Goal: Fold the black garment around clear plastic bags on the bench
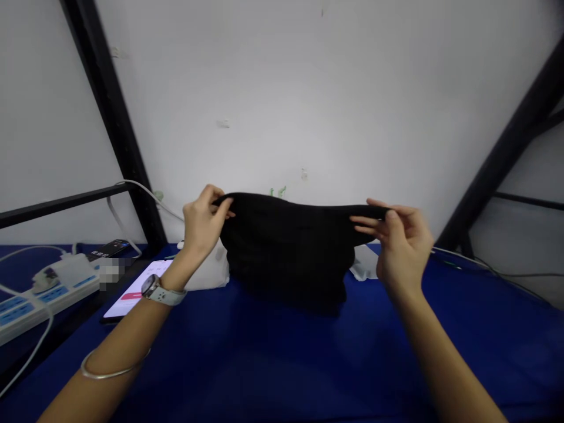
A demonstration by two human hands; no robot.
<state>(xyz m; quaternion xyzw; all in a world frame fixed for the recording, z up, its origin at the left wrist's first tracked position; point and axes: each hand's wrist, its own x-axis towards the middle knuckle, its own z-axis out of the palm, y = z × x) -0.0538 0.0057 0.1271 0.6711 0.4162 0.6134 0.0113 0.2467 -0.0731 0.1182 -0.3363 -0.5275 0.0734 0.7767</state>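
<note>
A black cloth (291, 252), perhaps a garment, hangs between my hands above a blue tabletop (273, 364). Its top edge is stretched nearly straight, while the lower part falls in loose folds. At the upper left corner my left hand (206, 217) pinches the fabric between thumb and fingers. My right hand (400, 241) grips the opposite corner, thumb on the near side and fingers behind. What kind of garment it is I cannot make out. A watch (152, 286) and a thin bangle (110, 375) are on my left arm.
Left of the cloth lies a lit phone (136, 291), with a white power strip (57, 299) and cables farther left. White packets (209, 270) sit partly behind the cloth. Black metal posts (110, 106) stand at both sides, before a pale wall (308, 106).
</note>
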